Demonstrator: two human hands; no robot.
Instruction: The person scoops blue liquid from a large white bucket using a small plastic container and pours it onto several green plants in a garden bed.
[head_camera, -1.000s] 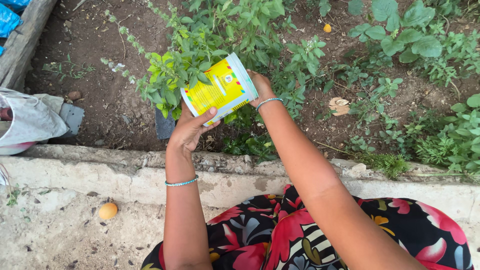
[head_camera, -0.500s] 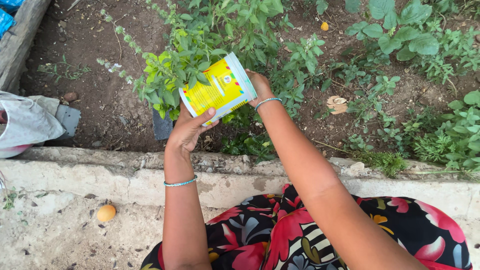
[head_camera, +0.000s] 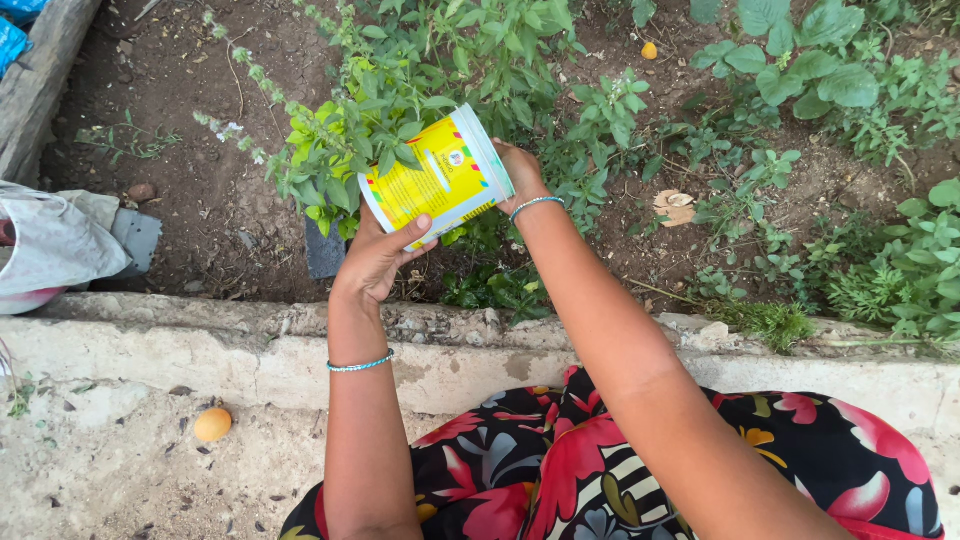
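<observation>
Head view: both hands, left (head_camera: 375, 262) & right (head_camera: 520, 180), fingers wrapped round the yellow tub (head_camera: 437, 178), tipped over the plant (head_camera: 345, 150). Best kept low, tilted slowly.

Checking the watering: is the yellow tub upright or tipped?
Tipped: the yellow tub lies sideways between both hands, its open end toward the plant.

Yellow-and-white tub (head_camera: 437, 178), green plant (head_camera: 340, 150), red-and-black floral dress (head_camera: 560, 470), seemingly orange fruit (head_camera: 212, 424).

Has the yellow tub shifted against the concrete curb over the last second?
No. The yellow tub sits equally far above the concrete curb, tilted alike over the leafy plant.
</observation>
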